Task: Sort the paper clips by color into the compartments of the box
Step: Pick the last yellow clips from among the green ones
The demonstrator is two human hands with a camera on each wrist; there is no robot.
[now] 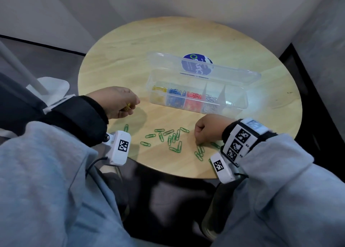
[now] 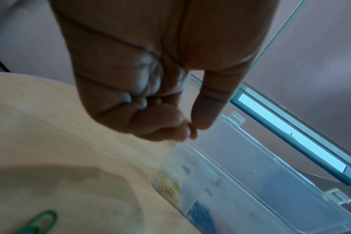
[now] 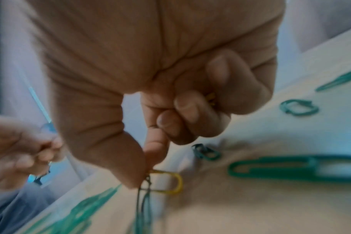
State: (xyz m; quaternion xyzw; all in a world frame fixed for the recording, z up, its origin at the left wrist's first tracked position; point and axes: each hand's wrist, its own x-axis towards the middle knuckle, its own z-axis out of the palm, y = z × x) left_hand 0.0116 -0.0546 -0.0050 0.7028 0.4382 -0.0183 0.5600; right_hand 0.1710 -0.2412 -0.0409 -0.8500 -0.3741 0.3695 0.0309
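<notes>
A clear compartment box stands open on the round wooden table, its lid tipped back. From left to right its compartments hold yellow, blue, red and silver clips; the rightmost is empty. My left hand hovers left of the box, fingers curled round yellow clips. My right hand is down among the green clips. Its thumb and forefinger pinch a yellow clip lying on the table, and more yellow clips sit under its curled fingers.
Green clips are scattered along the near half of the table, between my two hands and under my right wrist. One green clip lies below my left hand. The table's near edge is just behind the clips. Grey walls stand behind the table.
</notes>
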